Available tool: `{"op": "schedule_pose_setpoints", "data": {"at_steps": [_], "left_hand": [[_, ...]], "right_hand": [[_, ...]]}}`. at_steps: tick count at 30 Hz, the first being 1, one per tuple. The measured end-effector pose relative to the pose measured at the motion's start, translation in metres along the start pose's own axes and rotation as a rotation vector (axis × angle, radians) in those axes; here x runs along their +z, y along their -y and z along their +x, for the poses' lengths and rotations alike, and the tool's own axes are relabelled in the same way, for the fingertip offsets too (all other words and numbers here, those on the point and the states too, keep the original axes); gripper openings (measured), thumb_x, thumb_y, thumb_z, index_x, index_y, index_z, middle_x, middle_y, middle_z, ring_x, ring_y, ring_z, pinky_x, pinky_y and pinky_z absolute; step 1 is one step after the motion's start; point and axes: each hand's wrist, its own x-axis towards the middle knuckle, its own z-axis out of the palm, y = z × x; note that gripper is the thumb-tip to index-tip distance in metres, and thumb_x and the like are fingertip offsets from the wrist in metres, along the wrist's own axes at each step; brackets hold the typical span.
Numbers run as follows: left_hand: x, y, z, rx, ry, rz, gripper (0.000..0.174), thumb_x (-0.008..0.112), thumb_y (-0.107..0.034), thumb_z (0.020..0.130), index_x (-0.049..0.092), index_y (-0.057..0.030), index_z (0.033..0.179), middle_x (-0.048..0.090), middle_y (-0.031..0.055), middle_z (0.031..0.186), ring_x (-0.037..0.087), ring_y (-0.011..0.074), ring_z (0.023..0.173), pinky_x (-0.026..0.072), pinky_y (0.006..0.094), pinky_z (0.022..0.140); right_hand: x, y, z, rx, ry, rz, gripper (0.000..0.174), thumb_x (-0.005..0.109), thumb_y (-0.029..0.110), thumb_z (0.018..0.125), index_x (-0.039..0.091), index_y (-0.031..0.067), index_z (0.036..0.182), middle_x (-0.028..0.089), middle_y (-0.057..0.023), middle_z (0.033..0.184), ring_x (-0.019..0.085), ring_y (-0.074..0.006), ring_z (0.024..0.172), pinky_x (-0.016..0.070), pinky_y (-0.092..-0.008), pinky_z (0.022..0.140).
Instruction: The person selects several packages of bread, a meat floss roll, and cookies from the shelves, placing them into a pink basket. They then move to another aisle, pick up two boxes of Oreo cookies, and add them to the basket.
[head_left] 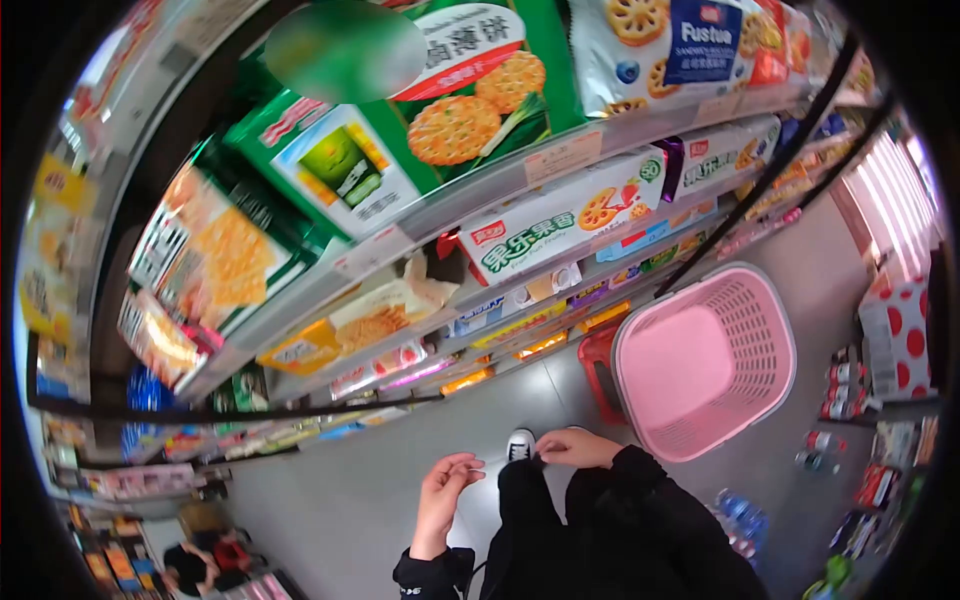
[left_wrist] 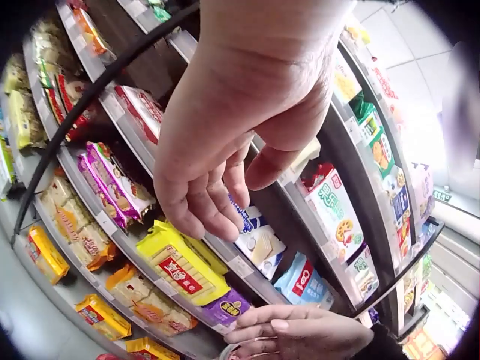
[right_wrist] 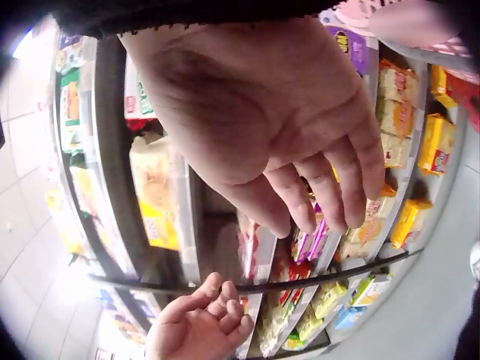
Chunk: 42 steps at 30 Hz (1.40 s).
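Both hands hang in front of the body, holding nothing. In the head view my left hand (head_left: 443, 497) is raised over the floor, palm inward and fingers loosely bent. To its right, my right hand (head_left: 580, 450) has its fingers relaxed, near the pink basket (head_left: 675, 345). Seen from the left wrist, the left hand (left_wrist: 240, 120) hangs before shelves of packaged snacks, with a yellow biscuit pack (left_wrist: 182, 264) beyond its fingertips. From the right wrist, the right hand (right_wrist: 262, 120) spreads its fingers in front of the shelves; a white and yellow snack bag (right_wrist: 155, 191) sits behind it.
The shelf above carries green cracker packs (head_left: 450, 130), a Fustua biscuit bag (head_left: 690, 50) and a white fruit-biscuit box (head_left: 565, 215). A red basket (head_left: 598, 375) shows under the pink one. Plastic bottles (head_left: 742, 515) stand on the floor at the right. Black cords (head_left: 250, 408) cross the shelf fronts.
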Motion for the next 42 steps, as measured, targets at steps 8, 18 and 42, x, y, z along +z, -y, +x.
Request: {"op": "schedule_pose_setpoints", "data": {"at_steps": [8,18,42], "left_hand": [[-0.074,0.019,0.086,-0.107,0.173,0.167,0.019,0.039,-0.002,0.083,0.049,0.0030,0.098,0.056,0.0116,0.089,0.055,0.0177,0.080,0.0441,0.0274,0.076],[-0.195,0.088,0.090,-0.290,0.000,0.338,0.016,0.043,-0.005,0.083,0.050,0.0024,0.096,0.057,0.0122,0.085,0.056,0.0197,0.079,0.0455,0.0302,0.073],[-0.320,0.183,-0.019,-0.245,0.174,0.579,0.018,0.042,0.000,0.082,0.048,0.0030,0.098,0.056,0.0108,0.088,0.054,0.0168,0.082,0.0433,0.0289,0.076]], "right_hand": [[-0.007,-0.205,0.046,-0.009,-0.766,-0.042,0.022,0.048,0.016,0.080,0.045,0.0067,0.100,0.052,-0.0047,0.093,0.054,-0.0137,0.079,0.0433,-0.0235,0.065],[-0.070,-0.288,0.087,-0.622,-1.388,1.766,0.025,0.046,0.023,0.082,0.051,0.0079,0.101,0.051,-0.0071,0.103,0.043,-0.0212,0.104,0.0321,-0.0348,0.090],[0.099,-0.339,0.203,-0.945,-1.041,2.026,0.030,0.039,0.003,0.078,0.045,0.0011,0.108,0.045,-0.0106,0.116,0.040,-0.0216,0.112,0.0327,-0.0395,0.089]]}}
